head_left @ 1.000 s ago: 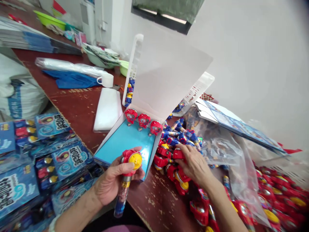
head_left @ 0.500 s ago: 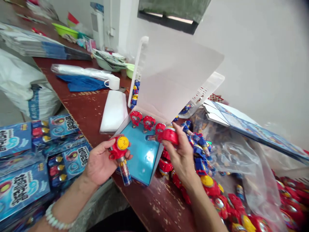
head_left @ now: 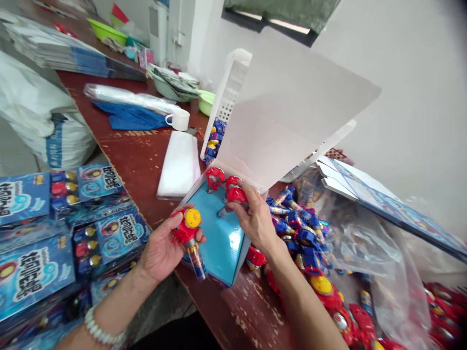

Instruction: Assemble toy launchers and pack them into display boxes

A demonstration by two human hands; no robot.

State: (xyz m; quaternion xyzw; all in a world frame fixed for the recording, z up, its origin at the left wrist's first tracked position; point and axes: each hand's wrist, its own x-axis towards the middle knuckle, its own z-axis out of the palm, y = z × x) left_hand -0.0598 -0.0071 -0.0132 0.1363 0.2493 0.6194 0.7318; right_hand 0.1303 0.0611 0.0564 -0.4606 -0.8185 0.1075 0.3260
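My left hand is closed around a red toy with a yellow round face and a clear tube of small coloured pieces pointing down. My right hand grips a second red toy, its tube angled left over the blue insert of an open box. Along the insert's far edge stands a red toy; another red toy is partly covered by the right fingers. Behind them rises the box's white lid.
Blue toys and red toys lie heaped on the right, beside clear plastic bags. A white basket stands behind the lid. Further left are a white mug, white sheets and wrapped blue packages.
My right hand has moved left with its red toy, from the box's right side to its far row. The left hand keeps its toy. The whole view has shifted slightly.
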